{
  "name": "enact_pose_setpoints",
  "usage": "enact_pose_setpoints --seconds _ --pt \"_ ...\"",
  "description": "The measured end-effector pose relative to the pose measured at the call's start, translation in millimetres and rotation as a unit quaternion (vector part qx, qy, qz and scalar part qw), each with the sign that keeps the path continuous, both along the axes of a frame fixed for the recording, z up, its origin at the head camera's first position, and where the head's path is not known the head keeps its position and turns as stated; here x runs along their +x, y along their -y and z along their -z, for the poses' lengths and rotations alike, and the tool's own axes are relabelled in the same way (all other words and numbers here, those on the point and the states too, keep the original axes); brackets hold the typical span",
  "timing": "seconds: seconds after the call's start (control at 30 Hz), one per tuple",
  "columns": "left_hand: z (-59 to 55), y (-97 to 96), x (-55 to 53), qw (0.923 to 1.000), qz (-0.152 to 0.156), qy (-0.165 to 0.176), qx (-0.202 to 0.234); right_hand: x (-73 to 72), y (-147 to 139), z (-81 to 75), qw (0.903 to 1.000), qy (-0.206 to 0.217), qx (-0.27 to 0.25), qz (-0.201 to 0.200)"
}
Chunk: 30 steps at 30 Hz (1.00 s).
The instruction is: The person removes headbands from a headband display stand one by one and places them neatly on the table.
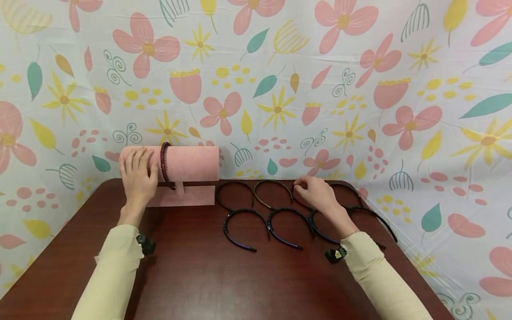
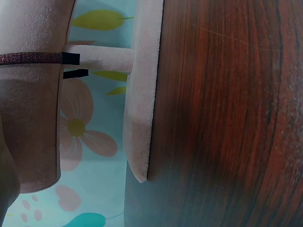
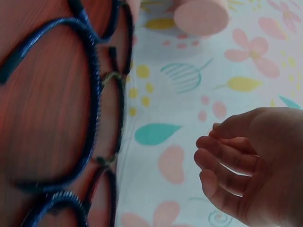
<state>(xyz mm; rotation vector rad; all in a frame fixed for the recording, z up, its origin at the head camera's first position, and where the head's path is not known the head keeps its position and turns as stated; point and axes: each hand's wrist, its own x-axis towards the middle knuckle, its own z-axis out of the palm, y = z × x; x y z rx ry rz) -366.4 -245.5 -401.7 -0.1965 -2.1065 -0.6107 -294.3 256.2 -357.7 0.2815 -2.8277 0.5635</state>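
A pink, plush-covered display stand stands at the table's back left, with a horizontal roll [image 1: 194, 163] above a flat base [image 1: 200, 196]. One dark red beaded headband [image 1: 163, 161] is around the roll; its black tips [image 2: 71, 58] show beneath it in the left wrist view. My left hand [image 1: 139, 173] rests on the roll's left part, fingers laid over the top. Over the back row of headbands is my right hand [image 1: 318, 193], its fingers loosely curled with nothing between them in the right wrist view. Below it, a reddish headband [image 3: 96, 182] is partly hidden in the head view.
Several headbands lie in two rows on the right, among them a gold one [image 1: 262, 201], a black one [image 1: 235, 183] and blue ones [image 1: 289, 209] in front. Behind the brown table [image 1: 208, 284] hangs a floral cloth [image 1: 240, 66], close to the stand.
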Motion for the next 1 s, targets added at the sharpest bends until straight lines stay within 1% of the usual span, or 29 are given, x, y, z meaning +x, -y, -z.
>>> enact_pose_setpoints --seconds 0.23,0.5,1.0 --pt "1.7 -0.9 -0.3 1.0 0.001 -0.005 0.001 -4.9 23.8 -2.9 0.9993 -0.032 -0.002 -0.02" --pt "0.8 -0.2 0.0 0.9999 0.001 -0.013 0.0 -8.9 51.8 -8.0 0.9984 -0.033 -0.001 -0.046" --pt "0.1 -0.9 0.1 0.9999 0.001 -0.015 -0.003 -11.6 96.7 -21.4 0.9914 -0.067 0.002 -0.112"
